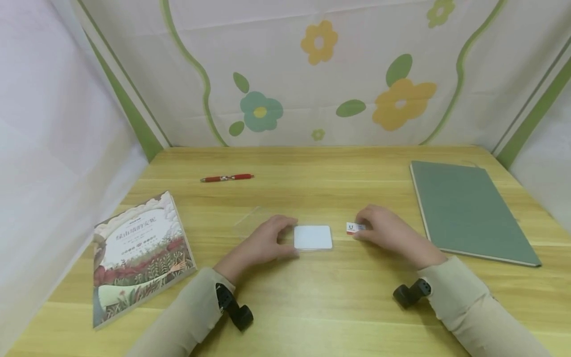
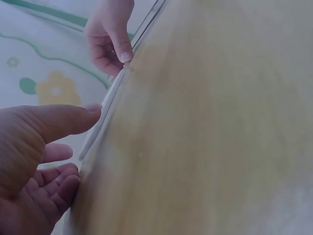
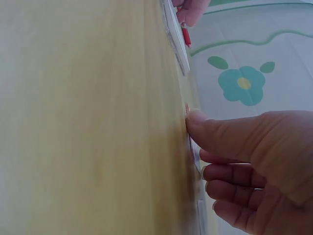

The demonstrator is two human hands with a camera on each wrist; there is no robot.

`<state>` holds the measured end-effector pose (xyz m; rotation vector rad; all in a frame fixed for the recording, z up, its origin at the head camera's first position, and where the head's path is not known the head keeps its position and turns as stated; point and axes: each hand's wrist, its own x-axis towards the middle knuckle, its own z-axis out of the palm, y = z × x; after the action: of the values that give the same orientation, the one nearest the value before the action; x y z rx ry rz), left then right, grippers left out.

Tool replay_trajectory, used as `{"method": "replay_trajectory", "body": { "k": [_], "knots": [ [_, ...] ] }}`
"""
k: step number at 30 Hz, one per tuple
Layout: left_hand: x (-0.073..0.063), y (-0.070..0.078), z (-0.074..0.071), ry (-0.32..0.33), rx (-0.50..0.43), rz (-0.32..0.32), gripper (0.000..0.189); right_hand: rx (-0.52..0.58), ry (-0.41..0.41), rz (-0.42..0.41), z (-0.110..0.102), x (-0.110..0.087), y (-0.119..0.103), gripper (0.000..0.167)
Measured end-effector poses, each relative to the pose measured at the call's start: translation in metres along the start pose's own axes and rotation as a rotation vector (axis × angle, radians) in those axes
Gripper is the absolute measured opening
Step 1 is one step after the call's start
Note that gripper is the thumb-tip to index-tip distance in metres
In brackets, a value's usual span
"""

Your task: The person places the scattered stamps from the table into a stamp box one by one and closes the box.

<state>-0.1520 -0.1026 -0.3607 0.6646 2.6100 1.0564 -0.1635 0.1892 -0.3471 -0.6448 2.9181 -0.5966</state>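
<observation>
In the head view a flat white rounded rectangle point(image 1: 313, 237), like a small box or stack of cards, lies on the wooden table. My left hand point(image 1: 270, 239) is at its left end, thumb near the front corner and index finger near the back corner. The left wrist view shows the thumb beside the edge of the white piece, the other fingers loosely bent. To the right, my right hand point(image 1: 387, 232) pinches a small white card with a red strip and a dark U mark point(image 1: 352, 227). Its right part is hidden by the fingers.
A picture-covered book point(image 1: 142, 253) lies at the left and a green hardcover book point(image 1: 473, 213) at the right. Farther back is a red pen point(image 1: 226, 178). A clear, thin plastic piece point(image 1: 250, 218) lies behind the left hand. A flowered cloth point(image 1: 312, 89) hangs behind the table.
</observation>
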Motion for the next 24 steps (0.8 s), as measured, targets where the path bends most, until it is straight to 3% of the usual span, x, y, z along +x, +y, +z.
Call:
{"method": "replay_trajectory", "body": {
  "k": [9,16,24],
  "knots": [
    [0.005,-0.003,0.005,0.002,0.02,0.047,0.064,0.092,-0.042,0.075,0.0,0.008,0.004,0.019],
    [0.006,-0.003,0.006,0.007,0.013,0.021,0.063,0.135,-0.068,0.111,-0.001,0.011,0.004,0.02],
    [0.006,-0.003,0.007,0.01,0.007,0.007,0.061,0.153,-0.057,0.098,0.0,0.012,0.005,0.02]
  ]
}}
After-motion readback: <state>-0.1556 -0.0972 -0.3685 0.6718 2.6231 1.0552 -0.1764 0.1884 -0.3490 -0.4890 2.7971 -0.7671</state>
